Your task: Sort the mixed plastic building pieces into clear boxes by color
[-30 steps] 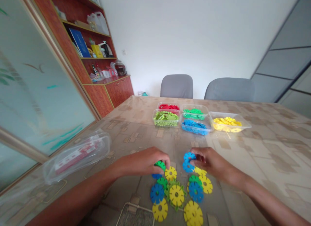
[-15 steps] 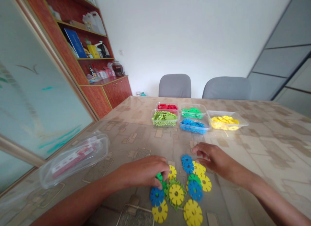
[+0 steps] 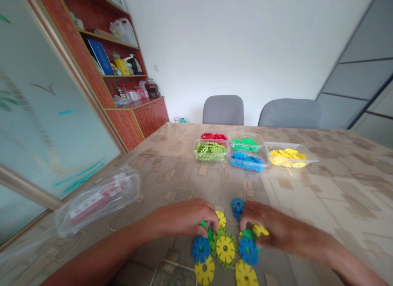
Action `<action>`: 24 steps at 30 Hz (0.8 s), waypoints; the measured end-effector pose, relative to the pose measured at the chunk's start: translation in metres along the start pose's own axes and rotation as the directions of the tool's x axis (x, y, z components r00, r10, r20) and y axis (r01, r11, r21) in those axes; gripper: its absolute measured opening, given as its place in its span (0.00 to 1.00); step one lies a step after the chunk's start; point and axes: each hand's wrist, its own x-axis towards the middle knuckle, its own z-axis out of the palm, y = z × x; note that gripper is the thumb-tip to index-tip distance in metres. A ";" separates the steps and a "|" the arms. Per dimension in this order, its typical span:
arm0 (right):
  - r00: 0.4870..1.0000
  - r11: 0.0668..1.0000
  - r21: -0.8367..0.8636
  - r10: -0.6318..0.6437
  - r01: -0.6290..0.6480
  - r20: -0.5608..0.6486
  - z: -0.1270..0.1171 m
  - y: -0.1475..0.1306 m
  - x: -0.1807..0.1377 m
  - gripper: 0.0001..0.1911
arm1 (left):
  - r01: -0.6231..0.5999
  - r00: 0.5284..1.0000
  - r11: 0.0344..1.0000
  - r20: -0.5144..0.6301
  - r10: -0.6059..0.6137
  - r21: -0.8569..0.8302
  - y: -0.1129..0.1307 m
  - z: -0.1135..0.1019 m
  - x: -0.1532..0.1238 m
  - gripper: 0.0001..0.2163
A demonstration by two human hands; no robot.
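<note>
- At the bottom centre of the frame, a cluster of flat toothed plastic discs [image 3: 225, 249] lies joined together on the patterned table [image 3: 337, 183]: yellow, blue and green pieces, edge to edge.
- Your left hand [image 3: 187, 218] comes in from the lower left and rests on the cluster's upper left side, fingers curled narrowly over a green disc [image 3: 206, 228], just beside a small yellow disc [image 3: 220, 219].
- Your right hand [image 3: 267, 230] comes in from the lower right, fingers bent down onto the cluster's upper right side, covering green and yellow pieces; its fingertips touch a blue disc [image 3: 237, 207] at the top of the cluster. You cannot tell whether it grips any piece.
- At the left, a clear plastic case [image 3: 98, 200] lies on its side.
- Farther back, at the centre, clear trays hold sorted discs: light green [image 3: 210, 150], blue [image 3: 246, 160], yellow [image 3: 287, 156], red [image 3: 213, 135] and green [image 3: 245, 143].
- Beyond the table stand two grey chairs [image 3: 223, 109]; a wooden shelf unit [image 3: 119, 73] fills the upper left.
</note>
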 end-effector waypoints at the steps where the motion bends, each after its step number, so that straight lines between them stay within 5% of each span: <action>1: 1.000 1.000 0.005 0.015 -0.015 -0.012 0.000 -0.001 0.000 0.23 | -0.003 1.000 1.000 -0.002 0.003 0.008 -0.001 0.001 0.000 0.09; 6: 0.994 0.995 0.016 0.098 -0.098 -0.050 0.004 0.003 0.004 0.15 | -0.033 0.999 0.999 -0.035 0.033 0.010 -0.009 0.009 0.002 0.07; 14: 0.999 0.947 0.317 0.052 -0.052 0.008 0.005 0.015 0.011 0.11 | 0.033 0.999 0.999 -0.029 -0.032 0.034 -0.003 0.009 0.000 0.09; 17: 0.997 0.950 0.302 0.079 -0.074 -0.005 0.001 0.014 0.012 0.07 | 0.052 0.998 0.997 -0.034 -0.050 0.060 -0.001 0.010 -0.001 0.11; 24: 0.990 0.974 0.211 0.106 -0.085 -0.093 0.004 0.021 0.015 0.14 | 0.074 0.997 0.994 0.011 -0.075 0.081 0.003 0.006 -0.003 0.12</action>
